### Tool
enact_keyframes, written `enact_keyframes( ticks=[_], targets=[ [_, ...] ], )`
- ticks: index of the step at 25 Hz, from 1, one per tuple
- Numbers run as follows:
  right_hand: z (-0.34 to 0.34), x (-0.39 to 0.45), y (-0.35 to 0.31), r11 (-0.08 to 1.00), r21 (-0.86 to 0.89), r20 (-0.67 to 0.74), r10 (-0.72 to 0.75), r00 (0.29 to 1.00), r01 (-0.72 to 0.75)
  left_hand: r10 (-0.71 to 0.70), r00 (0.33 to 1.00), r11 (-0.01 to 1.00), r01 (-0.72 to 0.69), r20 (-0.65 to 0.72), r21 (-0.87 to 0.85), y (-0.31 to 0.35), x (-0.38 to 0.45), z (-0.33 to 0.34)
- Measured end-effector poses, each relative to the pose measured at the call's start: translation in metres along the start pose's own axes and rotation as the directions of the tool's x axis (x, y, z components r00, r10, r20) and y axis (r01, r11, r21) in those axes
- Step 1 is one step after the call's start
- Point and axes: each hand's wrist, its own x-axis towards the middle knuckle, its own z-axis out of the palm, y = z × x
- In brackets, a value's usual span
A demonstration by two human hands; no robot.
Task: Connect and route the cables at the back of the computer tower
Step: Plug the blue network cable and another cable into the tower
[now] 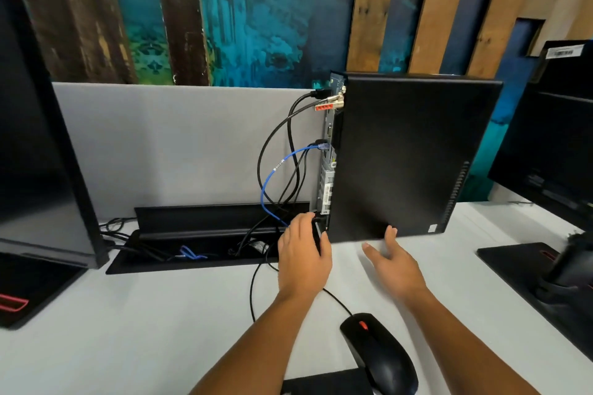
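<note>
Curling around a black plug (316,218), the fingers (303,221) of the left hand (303,255) press it against the lowest corner of the computer tower (414,154)'s rear panel; the hand hides the socket, so whether the plug is seated cannot be told. The right hand (393,261) hovers open just beside the tower's lower edge, fingers spread and relaxed, holding nothing. The tower stands upright on the white counter (160,330), back facing left. A blue cable (268,183) and several black cables (266,144) loop from its ports down into an open cable tray (199,244), where their ends are lost in shadow. A black mouse (378,353) lies nearer, partly cut off.
</note>
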Motion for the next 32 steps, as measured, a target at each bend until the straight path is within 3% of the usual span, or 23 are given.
enact_keyframes(
  ticks=[2,3,6,9,11,12,14,15,17,18,20,21,23,25,27,30,32],
  targets=[
    [0.002,-0.006,0.002,1.0,0.0,0.019,0.005,1.0,-0.005,0.118,0.992,0.993,-0.116,-0.041,0.037,-0.009,-0.011,-0.017],
    [0.002,-0.01,0.0,1.0,-0.001,0.044,0.008,0.999,-0.008,0.105,0.992,0.994,-0.103,-0.07,0.036,-0.017,-0.014,-0.028],
    [0.01,-0.026,-0.02,1.0,-0.019,0.099,-0.014,0.995,0.016,-0.102,0.98,0.995,0.102,-0.171,-0.013,-0.044,-0.018,-0.06],
    [0.029,-0.05,-0.056,0.976,-0.085,0.039,-0.2,0.979,0.203,-0.193,0.967,0.98,0.197,-0.168,0.008,-0.062,-0.011,-0.07],
    [0.046,-0.064,-0.078,0.87,-0.263,0.053,-0.418,0.907,0.417,-0.119,0.993,0.987,0.12,-0.015,0.105,-0.067,-0.005,-0.066],
    [0.054,-0.065,-0.086,0.744,-0.393,0.104,-0.548,0.83,0.541,-0.046,0.991,0.982,0.022,0.129,0.185,-0.067,-0.004,-0.063],
    [0.071,-0.059,-0.094,0.478,-0.575,0.263,-0.661,0.703,0.664,0.047,0.905,0.907,-0.216,0.424,0.36,-0.064,-0.003,-0.054],
    [0.075,-0.053,-0.097,0.402,-0.64,0.313,-0.641,0.701,0.654,0.049,0.857,0.855,-0.302,0.512,0.422,-0.063,-0.002,-0.051],
    [0.079,-0.04,-0.096,0.37,-0.706,0.345,-0.566,0.748,0.605,0.014,0.81,0.799,-0.362,0.586,0.48,-0.061,0.007,-0.048],
    [0.079,-0.036,-0.093,0.373,-0.703,0.353,-0.556,0.752,0.606,-0.014,0.799,0.817,-0.338,0.601,0.467,-0.061,0.014,-0.047],
    [0.078,-0.036,-0.086,0.32,-0.698,0.332,-0.647,0.686,0.64,-0.109,0.764,0.876,-0.228,0.635,0.426,-0.063,0.032,-0.046],
    [0.076,-0.036,-0.081,0.31,-0.685,0.314,-0.691,0.651,0.659,-0.162,0.744,0.897,-0.163,0.648,0.411,-0.065,0.04,-0.044],
    [0.067,-0.038,-0.078,0.437,-0.574,0.309,-0.667,0.678,0.692,-0.229,0.73,0.922,-0.05,0.644,0.385,-0.071,0.049,-0.04],
    [0.059,-0.041,-0.081,0.593,-0.463,0.311,-0.588,0.747,0.659,-0.221,0.769,0.941,0.006,0.6,0.339,-0.079,0.05,-0.036],
    [0.056,-0.039,-0.083,0.659,-0.434,0.301,-0.537,0.788,0.615,-0.176,0.837,0.969,0.055,0.519,0.239,-0.085,0.044,-0.035],
    [0.054,-0.043,-0.079,0.693,-0.493,0.304,-0.429,0.851,0.526,-0.147,0.866,0.989,0.133,0.478,0.063,-0.092,0.034,-0.048],
    [0.048,-0.051,-0.074,0.657,-0.561,0.33,-0.381,0.863,0.504,-0.136,0.85,0.989,0.088,0.509,0.117,-0.095,0.021,-0.065]
  ],
)
